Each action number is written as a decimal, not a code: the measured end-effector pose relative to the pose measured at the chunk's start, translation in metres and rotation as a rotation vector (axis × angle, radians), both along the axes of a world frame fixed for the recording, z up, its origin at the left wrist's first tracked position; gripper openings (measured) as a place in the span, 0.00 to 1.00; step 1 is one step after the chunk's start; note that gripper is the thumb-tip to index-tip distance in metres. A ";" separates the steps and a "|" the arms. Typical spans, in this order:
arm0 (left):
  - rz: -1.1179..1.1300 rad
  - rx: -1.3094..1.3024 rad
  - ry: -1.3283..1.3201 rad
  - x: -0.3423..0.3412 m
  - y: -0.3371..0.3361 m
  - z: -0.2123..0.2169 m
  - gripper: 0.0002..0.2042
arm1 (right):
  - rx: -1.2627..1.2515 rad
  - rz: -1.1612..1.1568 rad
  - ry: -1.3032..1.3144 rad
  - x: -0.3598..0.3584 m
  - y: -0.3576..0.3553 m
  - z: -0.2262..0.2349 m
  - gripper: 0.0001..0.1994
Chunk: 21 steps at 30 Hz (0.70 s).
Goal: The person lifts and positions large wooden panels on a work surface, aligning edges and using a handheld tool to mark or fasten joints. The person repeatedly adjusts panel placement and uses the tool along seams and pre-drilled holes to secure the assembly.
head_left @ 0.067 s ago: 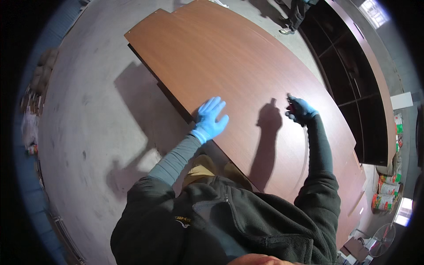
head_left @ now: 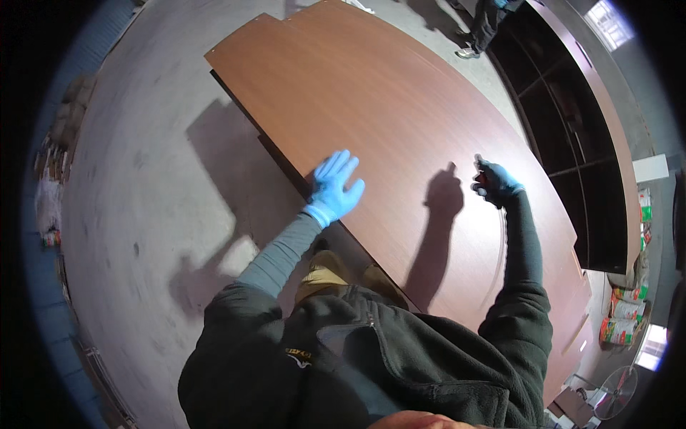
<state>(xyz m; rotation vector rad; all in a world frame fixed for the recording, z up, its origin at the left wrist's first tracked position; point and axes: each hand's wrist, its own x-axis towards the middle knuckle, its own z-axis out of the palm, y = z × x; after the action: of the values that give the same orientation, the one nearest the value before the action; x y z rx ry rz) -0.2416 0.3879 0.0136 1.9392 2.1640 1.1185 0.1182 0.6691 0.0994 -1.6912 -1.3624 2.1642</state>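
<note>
A large brown wood-look panel lies in front of me, slanting from the far left to the near right. My left hand, in a blue glove, rests on its near left edge with the fingers stretched out. Over the right part of the panel, my right hand, gloved too, is closed around a small tool with a short nozzle-like tip pointing away from me. The tool's body is mostly hidden by the fingers. What looks like a thin hose curves down from that hand. Its shadow falls on the panel to the left.
A tall dark cabinet with open compartments stands along the right. Another person's legs show at the far end beside it. Colourful packages and a fan are at the lower right. Grey floor spreads to the left.
My right hand has moved a little to the right with the tool, and its shadow has shifted likewise. The left hand stays at the panel's edge, and the view has shifted slightly.
</note>
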 end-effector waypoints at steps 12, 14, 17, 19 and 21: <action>0.224 -0.168 0.304 -0.279 0.085 -0.037 0.36 | 0.461 0.610 -0.513 -0.303 0.100 -0.008 0.27; 0.230 -0.069 0.258 -0.279 0.082 -0.042 0.37 | 0.484 0.745 -0.332 -0.428 0.108 -0.001 0.24; 0.197 -0.084 0.173 -0.279 0.082 -0.042 0.37 | 0.720 1.102 -0.075 -0.617 0.078 0.006 0.21; 0.187 -0.130 0.182 -0.284 0.083 -0.039 0.37 | 0.722 1.308 -0.040 -0.729 0.025 -0.002 0.21; 0.127 -0.311 0.264 -0.287 0.082 -0.036 0.35 | 0.565 1.366 -0.057 -0.811 -0.028 -0.013 0.18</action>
<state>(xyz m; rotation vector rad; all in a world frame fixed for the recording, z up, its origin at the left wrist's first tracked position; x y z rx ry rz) -0.5289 0.4698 -0.0221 1.9198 2.4434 0.5129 -0.6929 0.6412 0.0867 -0.5378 -3.3008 1.6075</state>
